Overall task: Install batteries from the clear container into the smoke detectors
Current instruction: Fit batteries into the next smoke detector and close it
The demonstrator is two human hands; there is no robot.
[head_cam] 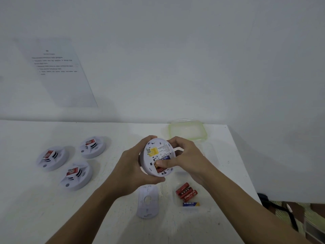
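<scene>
While left hand (130, 171) grips smoke detector (152, 156) underside-up above tabletop (70, 217), right hand (190, 161), fingers hooked over its rim, thumb-presses red battery (159, 169) into compartment. Risk: uneven pressure tilts battery, spring pops it out; polarity marks too blurred to check.

White table (109, 224) carrying smoke detectors, a backplate, a lid and a box of batteries.
Three round white smoke detectors (52, 158) (92, 146) (76, 175) are sitting face up in a loose cluster on the left side, each wearing a red label on its raised middle. A flat white backplate (148, 201) is lying near the front centre. Just to its right a clear box (178, 202) is resting on the tabletop, holding red batteries (186, 191) and one blue battery (191, 204). A green-rimmed lid (187, 132) is lying at the far right corner.
</scene>
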